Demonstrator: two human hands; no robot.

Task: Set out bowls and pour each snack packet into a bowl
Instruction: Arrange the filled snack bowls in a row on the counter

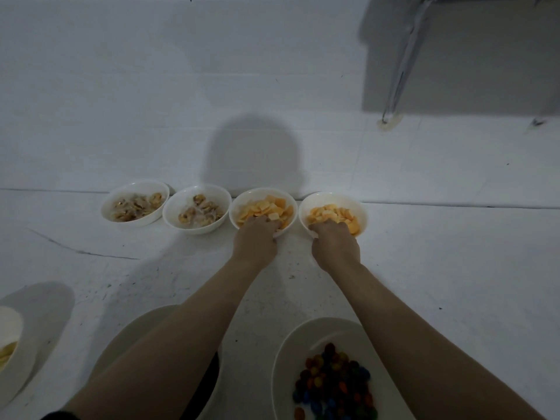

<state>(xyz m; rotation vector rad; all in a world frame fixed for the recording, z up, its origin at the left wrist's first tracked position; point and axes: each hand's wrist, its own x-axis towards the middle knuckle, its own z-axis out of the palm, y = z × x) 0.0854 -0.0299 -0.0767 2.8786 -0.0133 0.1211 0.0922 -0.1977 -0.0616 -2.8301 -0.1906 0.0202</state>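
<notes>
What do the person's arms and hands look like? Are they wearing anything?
Both forearms are bare, with no long sleeves, gloves, watch or bracelets showing. The left hand and right hand show no rings, though the picture is dim. A dark bit of cloth shows near the left elbow, perhaps a sleeve edge.

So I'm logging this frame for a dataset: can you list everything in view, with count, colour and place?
Small white bowls of brown snack pieces: two, far row, left.
Small white bowls of orange chips: two, far row, right.
Large white bowl of multicoloured candies: one, near right.
Large white bowl under the left forearm: one, near centre, contents hidden.
White bowl with pale yellow pieces: one, near left edge, cut off.
White tabletop: one.
White wall: behind.
Grey panel with metal rod: top right.
Left hand: grips the near rim of the third bowl.
Right hand: grips the near rim of the fourth bowl.
</notes>
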